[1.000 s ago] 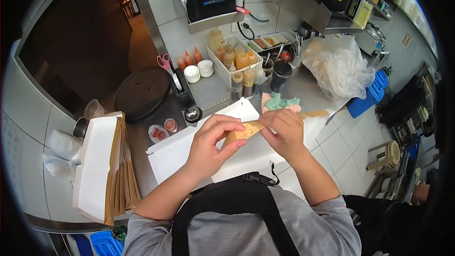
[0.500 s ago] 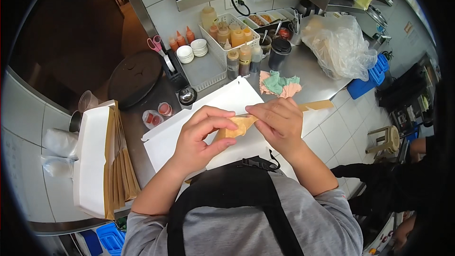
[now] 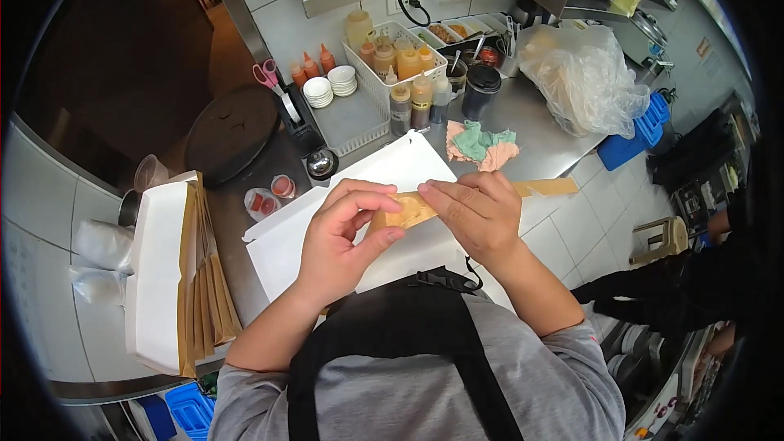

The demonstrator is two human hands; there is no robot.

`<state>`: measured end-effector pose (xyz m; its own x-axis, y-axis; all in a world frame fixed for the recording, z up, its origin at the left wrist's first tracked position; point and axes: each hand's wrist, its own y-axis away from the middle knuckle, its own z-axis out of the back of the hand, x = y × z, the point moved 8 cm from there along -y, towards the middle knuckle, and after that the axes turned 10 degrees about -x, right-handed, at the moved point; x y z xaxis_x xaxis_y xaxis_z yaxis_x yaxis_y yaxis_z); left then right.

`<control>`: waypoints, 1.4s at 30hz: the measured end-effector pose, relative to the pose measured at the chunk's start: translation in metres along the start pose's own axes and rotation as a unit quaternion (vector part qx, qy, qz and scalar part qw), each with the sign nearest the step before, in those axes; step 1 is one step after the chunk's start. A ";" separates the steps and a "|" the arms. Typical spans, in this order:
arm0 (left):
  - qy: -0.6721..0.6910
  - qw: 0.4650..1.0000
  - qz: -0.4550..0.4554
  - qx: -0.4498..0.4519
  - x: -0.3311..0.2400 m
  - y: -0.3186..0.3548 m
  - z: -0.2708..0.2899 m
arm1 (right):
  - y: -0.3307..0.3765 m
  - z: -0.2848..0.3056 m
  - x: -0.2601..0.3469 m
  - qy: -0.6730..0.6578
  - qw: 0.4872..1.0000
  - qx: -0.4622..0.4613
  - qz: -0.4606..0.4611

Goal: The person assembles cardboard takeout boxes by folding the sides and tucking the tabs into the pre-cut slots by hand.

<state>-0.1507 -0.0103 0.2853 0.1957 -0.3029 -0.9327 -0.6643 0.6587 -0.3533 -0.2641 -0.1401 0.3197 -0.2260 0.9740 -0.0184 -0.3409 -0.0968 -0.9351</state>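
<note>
A long cardboard box, white inside and brown outside, lies partly opened out in front of me. My left hand curls at a creased brown cardboard flap of it, thumb below and fingers above. From the other side, my right hand presses its fingers together on that flap. A brown strip of the box edge sticks out to the right of my right hand. The undersides of both hands and the lower part of the box are hidden.
Folded boxes stand stacked at the left. Behind are small red sauce cups, a silver bell, a white basket of sauce bottles, crumpled cloths and a plastic bag. A co-worker is at the right.
My right hand has shifted slightly left and down over the flap, which looks flatter. My left fingers have moved a little left. The co-worker at the right has moved.
</note>
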 end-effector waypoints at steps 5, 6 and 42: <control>-0.027 0.999 0.005 0.024 -0.007 -0.002 -0.004 | 0.002 0.002 -0.008 -0.031 0.999 -0.010 -0.023; -0.021 0.999 0.010 0.033 -0.007 -0.002 -0.005 | 0.003 0.002 -0.009 -0.029 0.999 -0.007 -0.020; -0.109 0.982 -0.155 0.004 -0.071 -0.007 0.042 | -0.079 -0.005 0.056 0.040 0.988 0.080 0.127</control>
<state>-0.1294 0.0356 0.3513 0.5378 -0.3364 -0.7731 -0.5427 0.5637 -0.6227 -0.2453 -0.0774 0.3908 -0.2510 0.9270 -0.2786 -0.4235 -0.3640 -0.8295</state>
